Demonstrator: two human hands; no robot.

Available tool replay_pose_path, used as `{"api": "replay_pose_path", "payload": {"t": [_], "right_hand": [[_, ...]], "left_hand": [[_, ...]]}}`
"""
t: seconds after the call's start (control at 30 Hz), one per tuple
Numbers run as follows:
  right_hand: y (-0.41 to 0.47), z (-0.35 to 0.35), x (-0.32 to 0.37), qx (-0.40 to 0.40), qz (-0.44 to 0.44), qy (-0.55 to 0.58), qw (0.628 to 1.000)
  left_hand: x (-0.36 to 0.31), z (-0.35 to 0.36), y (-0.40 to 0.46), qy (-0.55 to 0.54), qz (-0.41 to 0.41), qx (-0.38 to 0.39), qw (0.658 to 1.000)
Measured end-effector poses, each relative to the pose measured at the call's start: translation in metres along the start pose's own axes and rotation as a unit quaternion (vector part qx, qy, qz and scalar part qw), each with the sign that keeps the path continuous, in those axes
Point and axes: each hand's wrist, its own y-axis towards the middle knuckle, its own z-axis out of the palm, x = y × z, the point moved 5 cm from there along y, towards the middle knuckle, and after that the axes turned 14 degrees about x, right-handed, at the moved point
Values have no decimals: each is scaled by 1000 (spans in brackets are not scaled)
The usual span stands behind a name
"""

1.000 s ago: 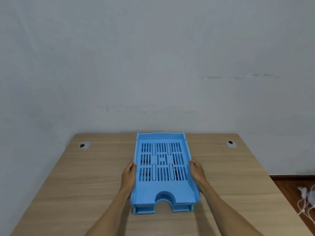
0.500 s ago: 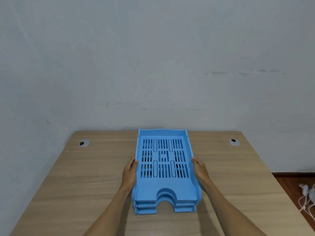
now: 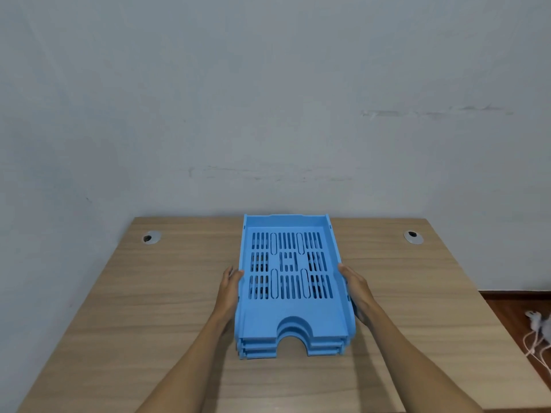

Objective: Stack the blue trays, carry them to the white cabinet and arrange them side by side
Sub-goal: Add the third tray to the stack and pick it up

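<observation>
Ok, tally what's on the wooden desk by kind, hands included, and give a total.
Blue slotted plastic trays, nested in one stack: 3, judging by the front edges
Round grey cable grommets: 2, left and right
Bare hands on the stack's sides: 2, left hand and right hand
Total: 7

Both my arms reach fwd, bare forearms converging from the near corners. L hand is pressed flat vs the left side of the stacked trays, fingers pointing far. R hand mirrors it on the right side, fingers curled under the edge.
</observation>
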Motion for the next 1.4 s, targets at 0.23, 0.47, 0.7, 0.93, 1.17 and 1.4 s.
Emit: {"api": "replay_pose_path", "payload": {"t": [0.23,0.47,0.7,0.93,1.17,1.4], "right_hand": [[-36,32,19,80,28,56,995],[-35,42,13,136,14,139,981],[-26,36,-3,148,30,143,978],[-22,31,2,137,41,143,979],[-18,35,-4,104,40,170,979],[-22,33,0,70,53,151,985]], "left_hand": [[-3,20,-30,-90,-53,109,989],[12,32,-27,-207,-79,158,962],[20,27,-16,-226,-81,156,958],[26,34,-14,-251,-103,169,948],[31,36,-11,-273,-102,171,941],[26,29,-11,-236,-105,151,954]]}}
